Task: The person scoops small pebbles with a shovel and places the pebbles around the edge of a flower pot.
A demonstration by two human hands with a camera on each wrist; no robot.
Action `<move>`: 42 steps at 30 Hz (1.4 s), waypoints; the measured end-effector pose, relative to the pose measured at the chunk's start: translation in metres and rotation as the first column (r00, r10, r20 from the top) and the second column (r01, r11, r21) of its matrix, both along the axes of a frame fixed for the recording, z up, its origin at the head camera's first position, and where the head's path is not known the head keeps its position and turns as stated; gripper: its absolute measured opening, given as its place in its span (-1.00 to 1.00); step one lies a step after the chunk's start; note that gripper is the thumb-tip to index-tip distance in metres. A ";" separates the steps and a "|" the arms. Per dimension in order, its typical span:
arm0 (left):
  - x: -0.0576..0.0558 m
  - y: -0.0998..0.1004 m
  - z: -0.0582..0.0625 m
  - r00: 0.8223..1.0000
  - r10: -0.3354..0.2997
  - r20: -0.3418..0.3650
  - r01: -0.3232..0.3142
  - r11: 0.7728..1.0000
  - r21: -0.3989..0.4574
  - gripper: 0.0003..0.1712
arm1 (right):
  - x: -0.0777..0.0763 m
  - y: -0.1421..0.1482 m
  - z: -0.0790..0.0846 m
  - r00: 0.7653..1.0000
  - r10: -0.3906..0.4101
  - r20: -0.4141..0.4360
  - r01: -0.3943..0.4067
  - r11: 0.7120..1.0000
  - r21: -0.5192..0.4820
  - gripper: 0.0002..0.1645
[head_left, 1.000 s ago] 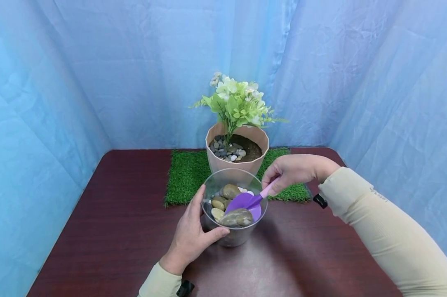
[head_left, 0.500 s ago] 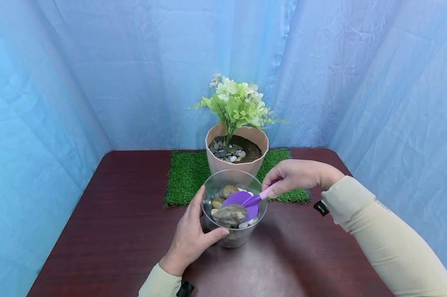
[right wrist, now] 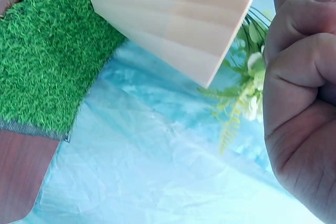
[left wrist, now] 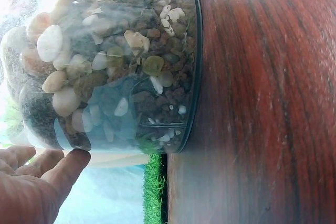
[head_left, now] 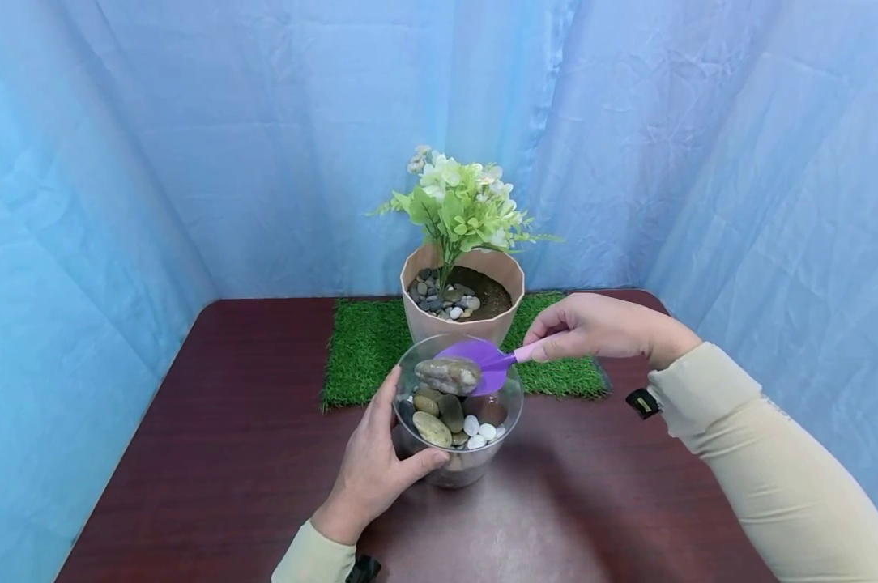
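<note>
Holding clear cup (head_left: 474,465) with left hand (head_left: 371,461) at eight o'clock; pinching purple shovel (head_left: 493,379) with right hand (head_left: 598,325) at two. Carrying big stone (head_left: 446,376) on shovel at cup mouth, toward eleven. Looks heavy, hard, slick; probably best gripped across middle.

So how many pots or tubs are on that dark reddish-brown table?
2: a clear round tub of stones, held by the left hand, and a faceted pale-peach flowerpot behind it, on a green artificial-grass mat. None seems hidden.
</note>
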State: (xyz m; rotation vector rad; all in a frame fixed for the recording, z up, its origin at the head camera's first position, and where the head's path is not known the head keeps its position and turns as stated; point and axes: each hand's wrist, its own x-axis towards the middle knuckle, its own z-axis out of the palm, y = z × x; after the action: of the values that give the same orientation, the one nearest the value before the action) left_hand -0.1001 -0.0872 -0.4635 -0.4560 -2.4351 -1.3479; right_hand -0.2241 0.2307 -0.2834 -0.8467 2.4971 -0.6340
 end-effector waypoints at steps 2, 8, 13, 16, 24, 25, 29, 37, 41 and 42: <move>0.000 0.000 0.000 1.000 0.004 -0.004 -0.004 1.000 -0.002 0.42 | -0.001 0.002 0.003 1.000 -0.028 -0.014 0.028 1.000 -0.004 -0.72; 0.000 -0.001 -0.001 1.000 0.025 0.003 -0.025 1.000 -0.013 0.41 | -0.005 0.008 0.011 0.992 -0.121 -0.023 0.120 0.992 -0.039 -0.70; 0.000 -0.001 -0.001 1.000 0.023 0.002 -0.023 1.000 -0.008 0.41 | -0.012 0.015 0.012 0.980 -0.194 -0.039 0.191 0.979 -0.071 -0.66; 0.000 -0.001 -0.001 1.000 0.022 0.017 -0.022 1.000 0.001 0.41 | -0.016 0.017 0.011 0.967 -0.246 -0.062 0.241 0.968 -0.072 -0.59; 0.002 -0.001 -0.001 0.999 0.024 0.029 -0.024 1.000 0.003 0.40 | -0.023 0.017 0.012 0.937 -0.331 -0.109 0.325 0.943 -0.070 -0.49; 0.002 -0.001 -0.001 0.999 0.022 0.030 -0.022 1.000 0.003 0.40 | -0.024 0.017 0.012 0.936 -0.334 -0.116 0.327 0.942 -0.071 -0.48; 0.002 -0.001 0.000 1.000 0.013 0.027 -0.013 1.000 0.004 0.40 | -0.026 0.014 0.011 0.926 -0.351 -0.138 0.344 0.936 -0.068 -0.53; 0.001 -0.001 0.000 1.000 0.008 0.020 -0.008 1.000 0.008 0.40 | -0.031 0.010 0.007 0.922 -0.354 -0.160 0.353 0.935 -0.033 -0.51; 0.001 0.000 0.001 1.000 0.008 0.016 -0.008 1.000 0.010 0.40 | -0.033 0.005 0.007 0.917 -0.348 -0.196 0.352 0.936 -0.015 -0.50; 0.001 0.000 0.001 1.000 0.009 0.015 -0.009 1.000 0.010 0.40 | -0.033 0.004 0.007 0.915 -0.349 -0.204 0.354 0.935 -0.011 -0.50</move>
State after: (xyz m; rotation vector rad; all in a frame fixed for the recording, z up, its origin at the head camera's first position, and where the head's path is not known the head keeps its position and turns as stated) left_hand -0.0992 -0.0875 -0.4627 -0.4331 -2.4385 -1.3642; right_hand -0.2573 0.2347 -0.2767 -0.4704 2.8703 -0.6545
